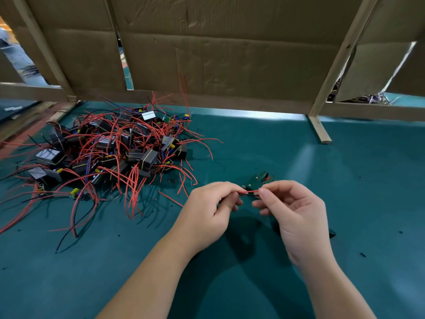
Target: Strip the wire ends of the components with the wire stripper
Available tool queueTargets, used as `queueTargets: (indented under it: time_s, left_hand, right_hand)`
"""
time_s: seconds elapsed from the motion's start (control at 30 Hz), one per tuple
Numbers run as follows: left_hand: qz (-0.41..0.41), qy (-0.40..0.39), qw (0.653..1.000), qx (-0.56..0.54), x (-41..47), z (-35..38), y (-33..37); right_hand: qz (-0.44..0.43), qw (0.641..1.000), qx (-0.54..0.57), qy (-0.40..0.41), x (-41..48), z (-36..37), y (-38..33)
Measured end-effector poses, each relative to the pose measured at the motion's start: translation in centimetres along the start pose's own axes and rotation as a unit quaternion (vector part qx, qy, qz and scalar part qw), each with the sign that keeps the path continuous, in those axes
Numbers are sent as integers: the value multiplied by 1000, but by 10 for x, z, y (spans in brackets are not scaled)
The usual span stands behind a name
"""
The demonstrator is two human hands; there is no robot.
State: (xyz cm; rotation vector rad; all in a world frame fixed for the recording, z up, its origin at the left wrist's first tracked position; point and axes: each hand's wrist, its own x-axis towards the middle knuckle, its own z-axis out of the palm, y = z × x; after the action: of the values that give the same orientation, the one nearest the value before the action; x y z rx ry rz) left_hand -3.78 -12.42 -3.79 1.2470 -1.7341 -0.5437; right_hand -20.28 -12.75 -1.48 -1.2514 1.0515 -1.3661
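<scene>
Pinching wire (pixel 249 192): left hand (pixel 207 211), right hand (pixel 296 215)

Bright, even light from above falls on the green mat (pixel 345 192). A pale glare strip lies on it under the cardboard wall (pixel 230 54). The left hand (pixel 204 215) and right hand (pixel 299 215) throw soft dark shadows toward the viewer; the wire pile (pixel 103 153) throws thin ones. Wide-angle distortion tilts the wooden posts (pixel 342 56) at the edges. The far left edge is smeared; the centre is sharp
</scene>
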Motion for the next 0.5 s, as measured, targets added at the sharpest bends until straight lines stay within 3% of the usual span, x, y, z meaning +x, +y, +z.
queueTargets:
  time_s: [0.2, 0.33, 0.5]
  left_hand:
    - [-17, 26, 999, -44, -2, 7, 6]
    - [-21, -12, 998, -58, -1, 4, 5]
    - [-14, -62, 998, -29, -2, 1, 2]
  right_hand:
    - [-48, 996, -68, 10, -3, 2, 4]
    - [-77, 995, -67, -1, 0, -2, 3]
    - [-108, 975, -184, -57, 9, -17, -9]
